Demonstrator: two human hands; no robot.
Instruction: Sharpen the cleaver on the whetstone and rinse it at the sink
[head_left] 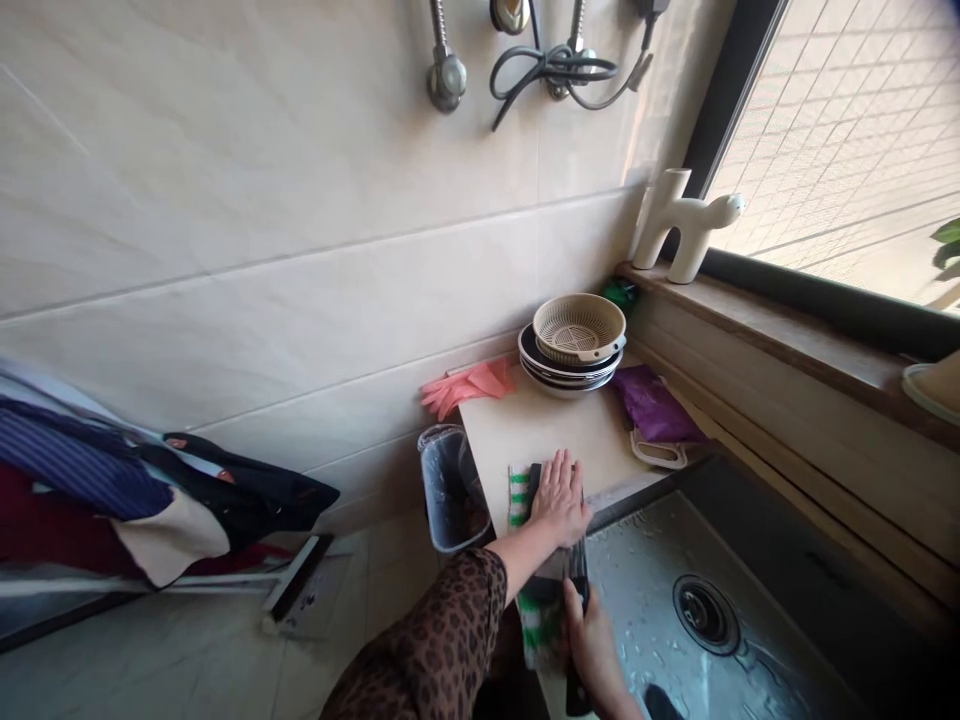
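My left hand (561, 502), in a leopard-print sleeve, lies flat with fingers stretched out on a long dark object beside the sink edge. My right hand (596, 645) is wrapped round the black handle (576, 692) of what looks like a knife, its thumb along the top. The blade end runs up under my left hand and is mostly hidden. Beneath both lies a flat piece with black ends (535, 586), partly covered by my left arm. A green-and-white striped cloth (519, 497) is spread under it on the pale counter (499, 430).
A beige colander (580, 328) tops stacked bowls (566, 382) at the back. Pink gloves (472, 385) and a purple bag (656, 403) flank them. The wet metal sink (645, 590) is on the right, a grey bin (442, 490) on the left.
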